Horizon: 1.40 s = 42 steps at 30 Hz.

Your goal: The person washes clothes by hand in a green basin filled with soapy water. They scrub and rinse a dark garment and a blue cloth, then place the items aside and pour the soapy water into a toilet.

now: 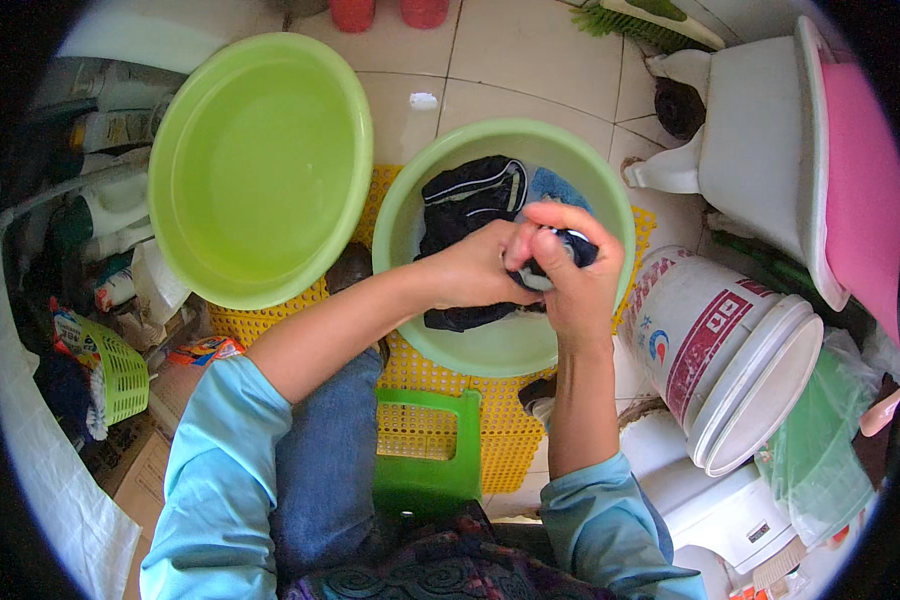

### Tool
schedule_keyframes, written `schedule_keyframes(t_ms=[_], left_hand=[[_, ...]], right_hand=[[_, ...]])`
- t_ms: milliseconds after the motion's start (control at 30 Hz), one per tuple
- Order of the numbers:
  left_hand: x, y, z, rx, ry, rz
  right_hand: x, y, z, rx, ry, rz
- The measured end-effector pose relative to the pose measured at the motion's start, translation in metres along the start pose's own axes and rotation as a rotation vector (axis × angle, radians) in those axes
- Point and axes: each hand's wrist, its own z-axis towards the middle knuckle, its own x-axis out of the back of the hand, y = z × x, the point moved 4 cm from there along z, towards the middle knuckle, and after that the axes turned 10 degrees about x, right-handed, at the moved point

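My left hand [474, 259] and my right hand [586, 281] meet over a light green plastic basin [391, 225], both gripping a bunched dark cloth [529, 279] with pale trim. The fingers hide much of this cloth. Below them in the basin is a black garment [461, 199] with white piping. A blue textured cloth [559, 187] lies beside it, near the basin's far right wall. Pale water [495, 345] shows at the near side of the basin.
At left stands a second green basin [259, 165] with liquid. Yellow perforated mats [510, 435] and a green plastic stool [427, 480] lie below. To the right are a white bucket [712, 345] and a white sink-like fixture [754, 157]. Bottles [112, 202] crowd the left side.
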Motion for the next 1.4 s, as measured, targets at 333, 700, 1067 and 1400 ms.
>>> schedule_keyframes(t_ms=[333,700,1067,1400], left_hand=[[-0.018,0.009,0.0,-0.194,0.233,0.171],[-0.002,-0.022,0.006,-0.027,0.293,-0.026],[0.019,0.013,-0.018,-0.03,-0.137,-1.455],[0.027,0.022,-0.028,-0.096,-0.107,-1.404]], right_hand=[[-0.004,-0.025,0.001,0.058,0.044,0.131],[-0.005,0.003,0.008,-0.076,0.148,0.148],[0.029,0.035,-0.047,-0.149,0.038,-0.211],[0.041,-0.024,-0.055,-0.147,0.183,-0.205]])
